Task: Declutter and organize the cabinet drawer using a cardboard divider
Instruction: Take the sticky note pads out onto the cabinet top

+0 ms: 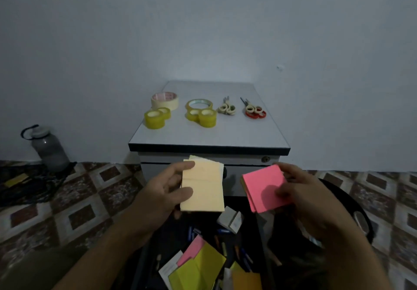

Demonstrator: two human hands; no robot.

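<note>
Two pads up: left hand point(162, 190) pinches the pale yellow pad point(203, 188), right hand point(311, 199) pinches the pink pad point(264, 188), both above the open drawer point(146, 258). Best keep each stack square and set them on the cabinet top point(209, 136) beyond the hands, by the tape rolls point(158, 118). No cardboard divider visible.

Head view, wide-angle: set at the person's head, facing forward and down toward the cabinet point(209, 136) and the far wall point(203, 30). Nearest the lens, low in frame, are the left hand point(162, 190) and right hand point(309, 199), held over the open drawer point(178, 228). The cabinet top lies farther, mid-frame; floor point(85, 204) runs off left and right.
</note>
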